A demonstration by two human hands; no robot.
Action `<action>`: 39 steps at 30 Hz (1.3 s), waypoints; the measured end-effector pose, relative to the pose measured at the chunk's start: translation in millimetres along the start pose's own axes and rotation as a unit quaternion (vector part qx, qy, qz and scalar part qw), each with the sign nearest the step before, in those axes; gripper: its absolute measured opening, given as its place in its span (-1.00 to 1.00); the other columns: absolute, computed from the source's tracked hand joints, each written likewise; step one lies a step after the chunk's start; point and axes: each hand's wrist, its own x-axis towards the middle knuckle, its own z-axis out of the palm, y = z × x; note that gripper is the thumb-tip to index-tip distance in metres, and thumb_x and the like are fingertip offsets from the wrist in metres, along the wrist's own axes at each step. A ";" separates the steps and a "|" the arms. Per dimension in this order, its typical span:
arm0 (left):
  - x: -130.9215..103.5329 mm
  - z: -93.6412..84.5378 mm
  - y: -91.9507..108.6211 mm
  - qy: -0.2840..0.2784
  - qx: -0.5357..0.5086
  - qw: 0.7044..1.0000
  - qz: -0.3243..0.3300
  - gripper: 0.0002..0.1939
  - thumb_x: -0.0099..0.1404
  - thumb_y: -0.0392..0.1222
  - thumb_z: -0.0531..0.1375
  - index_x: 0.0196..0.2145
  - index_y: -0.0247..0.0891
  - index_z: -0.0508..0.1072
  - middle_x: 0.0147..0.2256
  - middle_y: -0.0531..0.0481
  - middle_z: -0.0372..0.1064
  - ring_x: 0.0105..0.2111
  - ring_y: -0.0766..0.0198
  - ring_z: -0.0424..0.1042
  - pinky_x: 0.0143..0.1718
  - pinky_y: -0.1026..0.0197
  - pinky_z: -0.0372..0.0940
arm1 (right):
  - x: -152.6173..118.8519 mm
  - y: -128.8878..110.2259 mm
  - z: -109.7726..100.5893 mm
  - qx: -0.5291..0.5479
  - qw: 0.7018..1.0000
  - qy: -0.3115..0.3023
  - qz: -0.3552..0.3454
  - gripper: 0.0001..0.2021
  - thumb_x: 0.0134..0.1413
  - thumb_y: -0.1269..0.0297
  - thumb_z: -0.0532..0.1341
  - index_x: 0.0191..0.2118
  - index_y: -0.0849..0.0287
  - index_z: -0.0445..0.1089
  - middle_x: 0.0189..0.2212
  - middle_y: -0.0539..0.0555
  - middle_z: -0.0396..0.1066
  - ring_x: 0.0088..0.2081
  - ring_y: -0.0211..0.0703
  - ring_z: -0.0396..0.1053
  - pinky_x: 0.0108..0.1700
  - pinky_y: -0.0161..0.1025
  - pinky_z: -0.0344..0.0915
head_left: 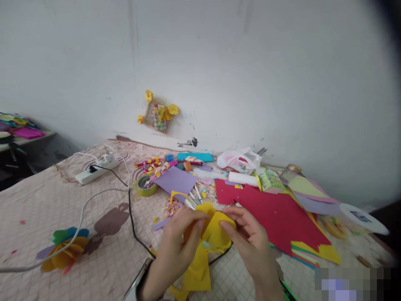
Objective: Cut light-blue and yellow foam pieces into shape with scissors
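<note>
Your hands: your left hand [180, 234] and right hand [247, 234] meet on the folded paper [216, 236], low in the middle of the table [46, 200].
Behind them: the big paper sheet [275, 213], lying flat.
Left: the tape roll [145, 185]; further left, the power strip [97, 169].
Near left: the paper flower [64, 251].
Far edge: the plastic bag [239, 160], against the wall.

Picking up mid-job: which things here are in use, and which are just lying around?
In use: yellow paper, held by left hand and right hand.

Lying about: red sheet, purple sheet, tape roll, power strip, paper flower.
</note>
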 end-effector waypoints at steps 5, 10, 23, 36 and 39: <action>1.3 0.8 3.3 0.009 0.014 1.000 -0.021 -0.86 0.26 -0.27 0.10 -0.47 -0.23 0.35 -0.49 0.00 0.32 -0.45 0.24 0.32 -0.41 0.22 0.19 | 0.2 1.6 -1.8 -0.004 1.000 -0.012 0.012 -0.78 0.07 0.21 0.26 -0.13 0.05 0.38 -0.18 0.08 0.50 -0.11 -0.08 0.42 -0.14 -0.25 0.36; 4.1 -1.9 -2.5 0.043 0.020 0.998 -0.041 -0.85 0.26 -0.25 0.11 -0.47 -0.24 0.34 -0.50 0.02 0.30 -0.47 0.26 0.30 -0.42 0.22 0.18 | 0.5 -1.8 -4.1 0.003 0.999 0.048 -0.019 -0.91 0.05 0.23 0.27 -0.29 0.08 0.42 -0.40 0.02 0.54 -0.34 -0.14 0.48 -0.32 -0.33 0.40; 20.7 -25.1 -53.4 0.042 0.157 0.982 -0.092 -0.90 0.20 -0.28 0.07 -0.28 -0.21 0.29 -0.28 -0.05 0.40 -0.25 0.17 0.41 -0.20 0.14 0.29 | 11.2 13.4 20.1 -0.039 0.997 0.046 -0.043 -0.84 0.05 0.20 0.25 -0.27 0.15 0.39 -0.33 0.11 0.50 -0.27 -0.06 0.44 -0.24 -0.18 0.38; 5.6 -89.6 -144.8 0.071 0.368 0.881 -0.288 -0.50 0.11 -0.08 0.13 -0.02 -0.39 0.31 -0.04 -0.51 0.30 -0.02 -0.40 0.26 -0.14 -0.35 0.12 | -5.9 29.3 10.0 -0.314 0.921 -0.222 -0.070 -0.90 0.03 0.41 0.18 -0.41 0.09 0.42 -0.48 -0.03 0.47 -0.42 -0.12 0.44 -0.36 -0.25 0.33; 17.5 -80.8 -130.1 0.084 0.346 0.903 -0.243 -0.53 0.19 -0.07 0.09 0.01 -0.34 0.29 0.01 -0.42 0.28 0.04 -0.27 0.22 -0.04 -0.27 0.10 | -34.5 47.4 11.1 -0.364 0.890 -0.261 -0.088 -0.76 -0.29 0.53 0.31 -0.41 0.08 0.44 -0.37 0.04 0.46 -0.30 0.05 0.42 -0.28 -0.16 0.33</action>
